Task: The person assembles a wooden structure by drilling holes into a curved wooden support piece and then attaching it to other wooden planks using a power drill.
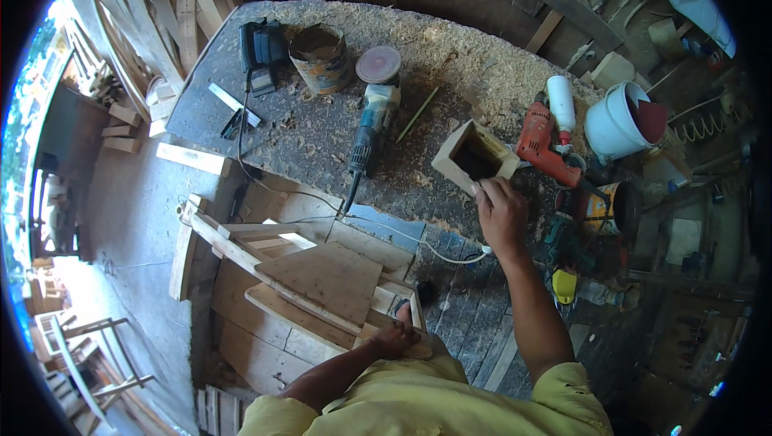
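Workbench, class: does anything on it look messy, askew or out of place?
Yes. Sawdust and wood shavings cover much of the workbench, heaped thickest along its far edge. The angle grinder lies among them, its cord trailing off the near edge. The right hand touches a small wooden box lying on its side.

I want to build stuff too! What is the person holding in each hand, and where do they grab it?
The right hand grips the small open wooden box at its near edge. The left hand holds the wooden frame at its near end.
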Motion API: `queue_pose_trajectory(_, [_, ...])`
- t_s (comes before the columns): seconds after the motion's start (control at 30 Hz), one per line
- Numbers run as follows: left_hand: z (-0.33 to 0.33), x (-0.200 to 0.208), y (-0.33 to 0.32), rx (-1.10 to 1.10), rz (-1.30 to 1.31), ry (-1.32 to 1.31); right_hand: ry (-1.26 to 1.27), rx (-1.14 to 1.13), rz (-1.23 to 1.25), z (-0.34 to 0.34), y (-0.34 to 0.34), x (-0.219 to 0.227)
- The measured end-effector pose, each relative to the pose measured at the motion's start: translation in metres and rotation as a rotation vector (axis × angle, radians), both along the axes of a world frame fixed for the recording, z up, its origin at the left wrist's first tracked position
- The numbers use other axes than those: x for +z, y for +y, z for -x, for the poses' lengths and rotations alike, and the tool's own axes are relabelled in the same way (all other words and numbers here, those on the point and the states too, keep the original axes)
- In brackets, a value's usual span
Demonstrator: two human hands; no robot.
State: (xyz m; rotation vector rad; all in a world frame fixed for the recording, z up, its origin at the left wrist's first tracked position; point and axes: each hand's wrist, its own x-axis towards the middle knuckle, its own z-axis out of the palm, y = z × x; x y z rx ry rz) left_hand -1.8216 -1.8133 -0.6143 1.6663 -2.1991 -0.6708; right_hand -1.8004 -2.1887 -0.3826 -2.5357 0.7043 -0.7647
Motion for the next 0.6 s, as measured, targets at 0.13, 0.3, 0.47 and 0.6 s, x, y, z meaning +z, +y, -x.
queue_pose_trajectory(0.13, [-0.002, 0.004, -0.003, -0.008, -0.058, -0.025, 0.200, -0.046, -0.109, -0.014, -0.001, -0.003])
queue_pose_trajectory(0.3, [-0.014, 0.023, -0.011, -0.050, -0.201, 0.085, -0.006, -0.131, 0.091, -0.047, 0.029, 0.017])
queue_pose_trajectory(0.47, [-0.011, 0.026, -0.012, -0.062, -0.138, 0.043, 0.388, -0.068, -0.466, -0.154, 0.057, -0.027])
queue_pose_trajectory(0.6, [0.000, -0.001, -0.004, -0.068, -0.100, -0.032, 0.482, -0.215, -0.549, -0.241, 0.065, -0.100])
